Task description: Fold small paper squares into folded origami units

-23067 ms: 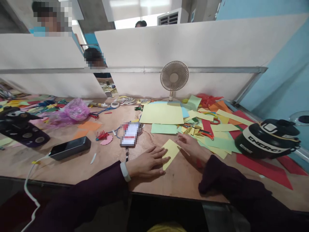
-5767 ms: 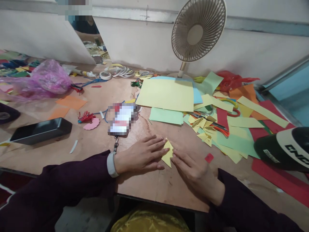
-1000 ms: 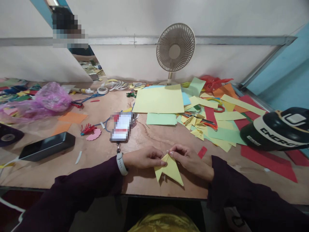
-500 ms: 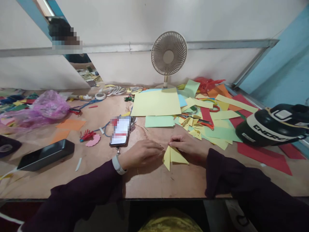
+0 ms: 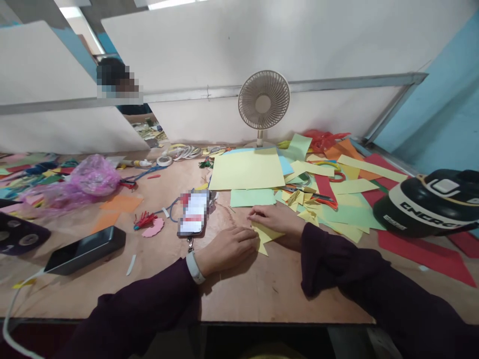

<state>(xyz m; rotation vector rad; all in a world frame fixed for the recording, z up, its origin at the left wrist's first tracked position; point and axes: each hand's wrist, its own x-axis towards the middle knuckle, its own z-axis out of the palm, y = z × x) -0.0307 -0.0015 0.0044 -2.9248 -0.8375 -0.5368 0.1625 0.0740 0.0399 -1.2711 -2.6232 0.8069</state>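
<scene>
A folded piece of yellow paper (image 5: pixel 266 234) lies on the wooden table between my hands, its pointed end toward me and its upper part partly covered. My left hand (image 5: pixel 229 248), with a white watch band at the wrist, holds the paper's left edge down under closed, slightly bent fingers. Over the paper's top edge lies my right hand (image 5: pixel 279 222), fingers stretched out to the left and touching it. Just beyond are a light green paper strip (image 5: pixel 252 197) and a large yellow sheet (image 5: pixel 247 169). Small folded yellow pieces (image 5: pixel 299 199) are heaped past my right hand.
A phone (image 5: pixel 193 213) lies left of centre, near a black power bank (image 5: pixel 86 249). Scissors (image 5: pixel 325 200) and coloured paper lie at right, beside a large black bottle (image 5: pixel 422 204). A fan (image 5: pixel 264 102) stands behind. Beyond the partition a person (image 5: pixel 129 107) is partly visible.
My right hand has moved left over the folded paper, from pinching its top to lying across it with fingers extended. The left hand has come onto the paper's edge. The view has tilted up slightly.
</scene>
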